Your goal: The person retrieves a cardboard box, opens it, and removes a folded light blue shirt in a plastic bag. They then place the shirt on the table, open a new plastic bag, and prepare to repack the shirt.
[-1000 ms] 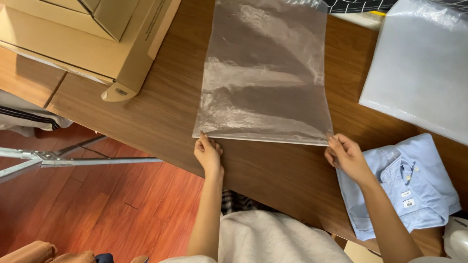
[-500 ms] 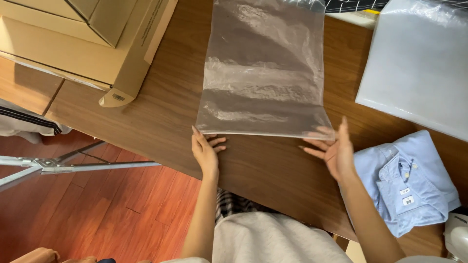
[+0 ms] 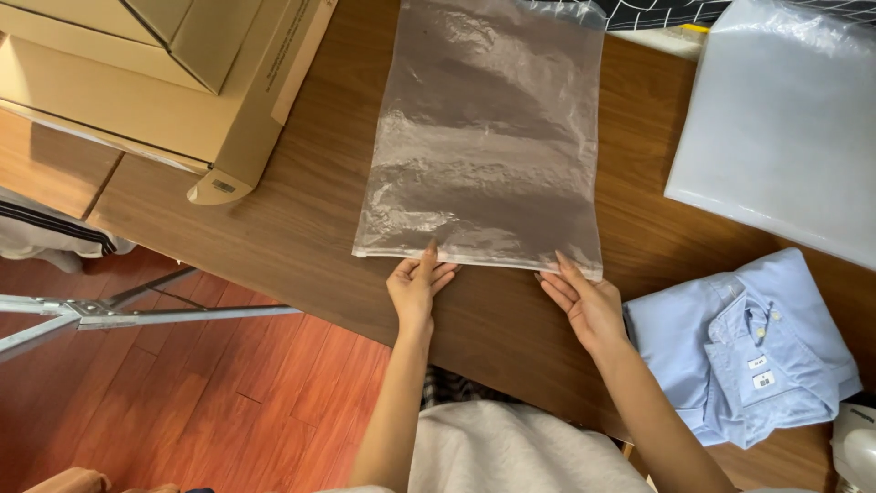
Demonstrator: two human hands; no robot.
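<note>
A clear plastic bag point(image 3: 488, 137) lies flat on the dark wooden table point(image 3: 301, 228), its open end toward me. My left hand point(image 3: 415, 285) rests on the table with its fingertips touching the bag's near edge, left of middle. My right hand point(image 3: 589, 306) lies flat with fingers spread, its fingertips at the bag's near right corner. Neither hand holds anything. A folded light blue shirt point(image 3: 739, 351) lies just right of my right hand.
A cardboard box point(image 3: 155, 82) sits at the table's far left. A stack of white plastic bags point(image 3: 785, 128) lies at the far right. A metal stand point(image 3: 109, 315) crosses the red wooden floor at left. A white object point(image 3: 853, 452) shows at the bottom right.
My right hand has opened from a closed grip at the bag's corner to flat, spread fingers. My left hand shifted slightly along the bag's near edge. The bag lies flatter.
</note>
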